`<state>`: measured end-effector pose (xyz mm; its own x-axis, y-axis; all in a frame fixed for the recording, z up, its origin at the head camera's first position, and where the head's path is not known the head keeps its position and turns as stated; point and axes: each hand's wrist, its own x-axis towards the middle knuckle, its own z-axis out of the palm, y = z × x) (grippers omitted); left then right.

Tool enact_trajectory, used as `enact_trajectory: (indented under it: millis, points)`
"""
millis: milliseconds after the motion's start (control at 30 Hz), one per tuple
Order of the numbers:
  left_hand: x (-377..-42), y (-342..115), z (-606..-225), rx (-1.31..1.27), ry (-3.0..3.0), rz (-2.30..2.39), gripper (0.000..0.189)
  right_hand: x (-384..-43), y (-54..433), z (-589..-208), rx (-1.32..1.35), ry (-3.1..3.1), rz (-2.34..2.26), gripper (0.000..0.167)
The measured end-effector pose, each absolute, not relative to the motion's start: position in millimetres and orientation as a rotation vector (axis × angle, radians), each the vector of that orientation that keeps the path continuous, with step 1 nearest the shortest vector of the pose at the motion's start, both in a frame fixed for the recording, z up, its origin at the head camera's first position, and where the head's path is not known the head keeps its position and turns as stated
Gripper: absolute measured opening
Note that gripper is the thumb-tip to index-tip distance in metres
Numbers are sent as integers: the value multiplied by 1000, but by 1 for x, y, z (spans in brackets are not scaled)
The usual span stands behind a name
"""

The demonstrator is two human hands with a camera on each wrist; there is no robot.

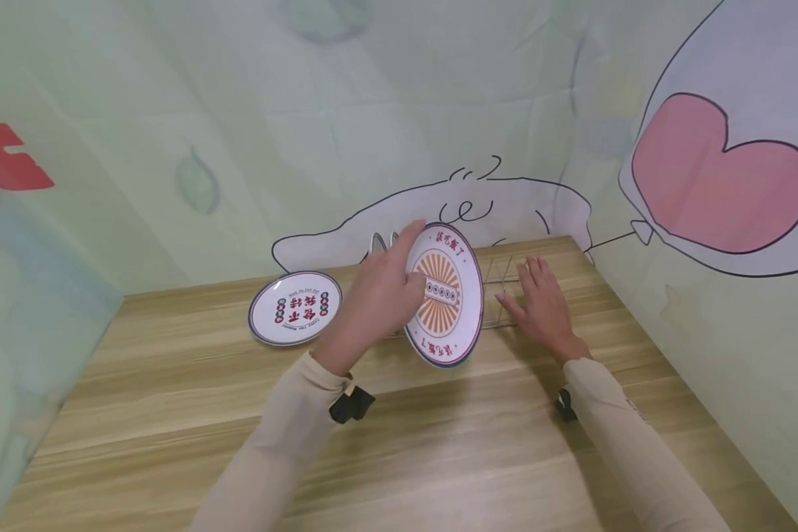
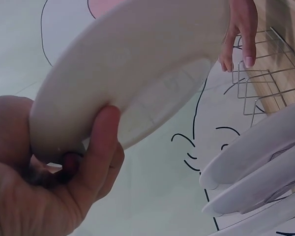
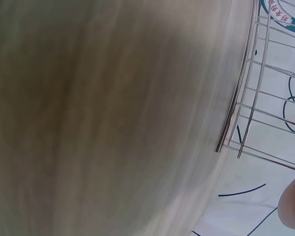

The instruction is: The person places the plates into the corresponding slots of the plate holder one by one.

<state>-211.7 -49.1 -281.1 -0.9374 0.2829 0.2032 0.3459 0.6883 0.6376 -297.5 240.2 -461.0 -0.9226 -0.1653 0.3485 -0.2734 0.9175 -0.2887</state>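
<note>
My left hand (image 1: 380,299) pinches a round white plate (image 1: 442,314) by its edge and holds it up on its side. Its printed face, with an orange sunburst and red characters, shows in the head view; the plain white underside fills the upper left wrist view. Behind it stands a metal wire dish rack (image 2: 259,73). My right hand (image 1: 541,307) is at the rack's right end, fingers extended over the wires. Several white plates (image 2: 255,147) stand tilted in the rack's left part, mostly hidden in the head view.
Another printed plate (image 1: 295,307) with a blue rim lies flat on the wooden table (image 1: 193,384), left of the rack. A cloth wall (image 1: 239,133) with line drawings rises right behind the table, and another closes off the right side.
</note>
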Motion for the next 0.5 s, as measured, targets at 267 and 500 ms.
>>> enact_trajectory:
  millis: [267, 500]
  points:
    - [-225, -33, -279, -447, -2776, -1060, 74, -296, 240, -459, 325, -2773, 494, 76]
    - [-234, -20, -278, -385, -2829, -1074, 79, -297, 240, -461, 327, -2758, 481, 76]
